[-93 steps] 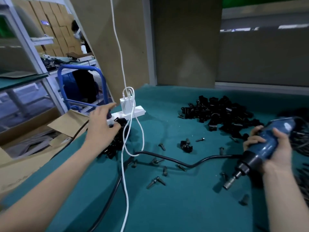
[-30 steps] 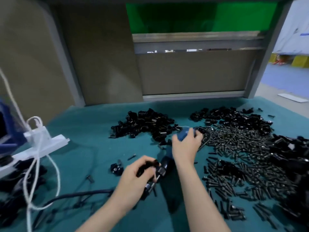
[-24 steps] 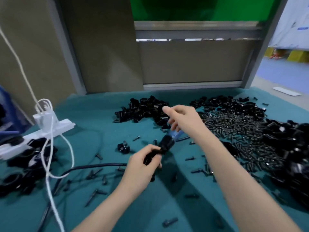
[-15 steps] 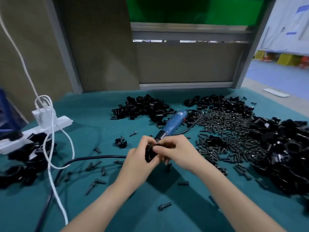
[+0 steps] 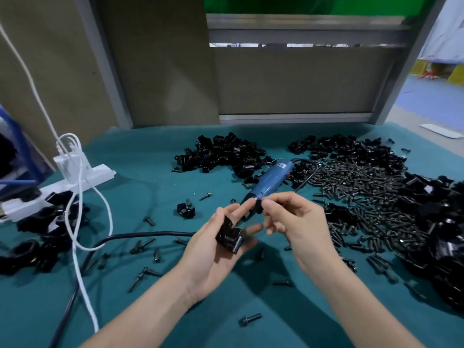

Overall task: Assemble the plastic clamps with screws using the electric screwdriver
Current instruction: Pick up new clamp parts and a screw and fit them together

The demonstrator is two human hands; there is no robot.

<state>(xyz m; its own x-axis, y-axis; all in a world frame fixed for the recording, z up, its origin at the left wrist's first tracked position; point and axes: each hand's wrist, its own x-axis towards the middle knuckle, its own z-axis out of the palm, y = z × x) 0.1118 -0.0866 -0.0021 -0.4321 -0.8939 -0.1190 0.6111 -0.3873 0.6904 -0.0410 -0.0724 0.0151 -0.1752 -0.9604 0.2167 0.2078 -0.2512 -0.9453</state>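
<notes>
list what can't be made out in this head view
Head view:
- small black piece pinched by the right hand: too small, mostly covered.
- clamp in the left hand: underside hidden by that hand.
- electric screwdriver: tip hidden behind the hands.
- clamp pile at right: blurred, cut by the edge.

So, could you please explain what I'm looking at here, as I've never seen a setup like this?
There is no machine here: a person works with bare hands, and a camera worn on the head looks forward and down at them. The left hand, palm up, holds a black clamp. The right hand brings thumb and forefinger together just above it; I cannot tell whether they pinch a small part. The blue screwdriver lies on the green table behind the hands, held by no one. Further back is a heap of clamps, and to the right a heap of screws, with loose ones scattered about. A white power strip sits at the left.
</notes>
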